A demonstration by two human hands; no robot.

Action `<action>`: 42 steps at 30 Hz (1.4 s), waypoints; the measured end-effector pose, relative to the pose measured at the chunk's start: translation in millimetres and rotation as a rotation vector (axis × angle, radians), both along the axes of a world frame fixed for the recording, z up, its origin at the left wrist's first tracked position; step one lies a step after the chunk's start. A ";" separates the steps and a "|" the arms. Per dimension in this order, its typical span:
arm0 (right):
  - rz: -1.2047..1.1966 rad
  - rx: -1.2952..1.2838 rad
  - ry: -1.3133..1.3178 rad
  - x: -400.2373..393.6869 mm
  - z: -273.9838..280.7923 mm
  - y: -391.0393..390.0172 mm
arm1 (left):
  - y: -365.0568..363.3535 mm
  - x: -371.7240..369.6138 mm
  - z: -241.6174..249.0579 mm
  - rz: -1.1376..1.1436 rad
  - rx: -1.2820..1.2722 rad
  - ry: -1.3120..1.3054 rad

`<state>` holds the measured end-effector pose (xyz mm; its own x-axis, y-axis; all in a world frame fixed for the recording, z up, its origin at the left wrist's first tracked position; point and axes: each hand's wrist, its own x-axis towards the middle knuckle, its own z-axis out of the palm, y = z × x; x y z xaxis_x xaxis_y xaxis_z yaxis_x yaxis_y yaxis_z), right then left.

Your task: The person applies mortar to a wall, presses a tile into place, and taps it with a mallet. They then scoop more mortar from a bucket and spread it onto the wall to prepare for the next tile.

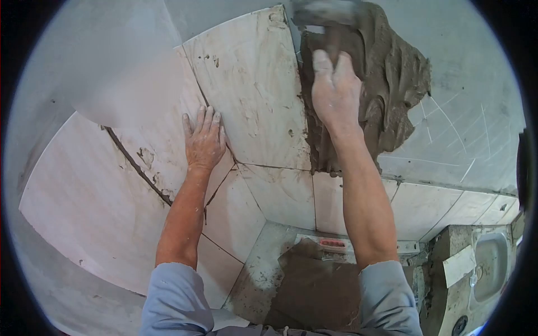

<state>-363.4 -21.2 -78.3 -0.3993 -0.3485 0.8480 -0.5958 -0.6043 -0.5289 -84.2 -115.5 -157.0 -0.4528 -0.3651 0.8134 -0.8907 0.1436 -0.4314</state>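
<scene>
My right hand (338, 92) grips the handle of a trowel (327, 12), its broad grey head blurred by motion at the top edge. It is in front of wet brown mortar (386, 84) spread in thick ridges on the wall. Against the tiles on the left, my left hand (205, 140) lies flat with its fingers extended, close to the corner joint. A large pale marbled tile (249, 89) stands between my hands, with mortar smears on its face and the mortar patch along its right edge.
Below, a spirit level (333, 243) lies by the wall beside a brown mortar heap (314, 285). A sink (490, 263) is at the lower right. Scratched grey wall (459, 129) continues to the right. An open dark joint (137, 165) separates the left tiles.
</scene>
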 end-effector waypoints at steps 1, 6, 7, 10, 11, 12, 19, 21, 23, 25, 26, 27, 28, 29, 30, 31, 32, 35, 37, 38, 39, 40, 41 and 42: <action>0.021 -0.056 -0.092 3.8 -3.2 -2.1 | 0.7 1.7 -1.1 0.013 0.007 -0.010; 0.084 0.165 0.029 7.8 -13.2 -11.0 | -1.7 1.3 2.1 0.048 -0.008 -0.055; 0.093 0.185 0.023 9.8 -21.5 -9.2 | 0.6 2.5 -0.5 0.065 -0.002 -0.065; 0.045 -0.132 -0.232 14.9 -22.1 -16.3 | 1.5 2.9 0.8 0.078 0.010 -0.075; 0.053 -0.106 -0.237 14.7 -21.6 -20.9 | 2.4 6.0 1.8 0.088 0.034 -0.079; -0.007 -0.036 -0.105 10.4 -22.5 -22.9 | 1.3 4.3 2.7 0.118 0.020 -0.087; -0.039 -0.179 -0.176 1.2 -21.7 -16.0 | 0.3 0.4 -0.9 0.194 0.002 -0.125; -0.105 0.140 0.047 -1.5 -17.9 -16.6 | 0.0 0.2 -2.3 0.182 0.006 -0.126; -0.054 0.177 0.015 -0.4 -15.9 -7.9 | -0.3 1.4 -3.6 0.188 0.005 -0.117; -0.127 -0.262 -0.046 -0.8 -22.1 -24.1 | -0.1 -0.1 -1.3 0.190 0.013 -0.106; -0.158 -0.272 -0.061 -1.8 -24.0 -30.7 | -0.3 0.4 1.0 0.206 0.009 -0.102; -0.139 -0.269 -0.065 2.9 -19.2 -23.4 | 1.7 -0.3 2.1 0.214 0.017 -0.115; -0.069 -0.041 -0.025 4.1 -10.3 -6.2 | 4.0 -0.5 1.1 0.211 0.029 -0.132; -0.011 0.179 0.019 1.8 -3.8 3.7 | 2.8 -0.6 0.3 0.208 0.029 -0.134; -0.014 0.168 0.027 -0.5 -4.5 -0.1 | 0.7 -1.4 1.4 0.194 0.008 -0.120; -0.023 0.008 -0.008 -1.4 -13.2 -5.6 | 1.0 0.1 -0.4 0.181 0.002 -0.118; -0.027 -0.162 -0.040 -1.3 -15.5 -11.0 | -1.3 0.8 -0.4 0.186 -0.003 -0.116; -0.094 0.083 -0.017 0.1 -15.3 -16.5 | 2.6 3.1 -0.4 0.211 0.021 -0.131; -0.138 0.016 0.054 -5.3 -22.5 -22.2 | 0.2 0.6 -1.6 0.173 -0.001 -0.111; -0.173 -0.041 0.050 -7.9 -23.1 -25.2 | -1.9 -0.2 -1.6 0.173 -0.006 -0.107; -0.205 -0.086 0.039 -6.1 -24.4 -24.4 | -0.6 0.0 -2.8 0.171 -0.003 -0.110; -0.201 -0.092 0.039 -4.3 -22.1 -24.8 | -1.3 0.3 -1.2 0.171 -0.010 -0.106; -0.115 -0.042 0.052 -2.3 -20.2 -24.3 | -1.5 1.9 0.2 0.179 -0.012 -0.104; -0.031 0.019 0.057 0.8 -19.2 -19.5 | 0.3 2.1 0.9 0.197 -0.013 -0.111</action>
<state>-362.6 -40.7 -97.6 -0.3614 -0.3533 0.8629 -0.6437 -0.5750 -0.5050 -82.1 -115.1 -156.2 -0.4608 -0.4455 0.7676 -0.8478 -0.0349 -0.5292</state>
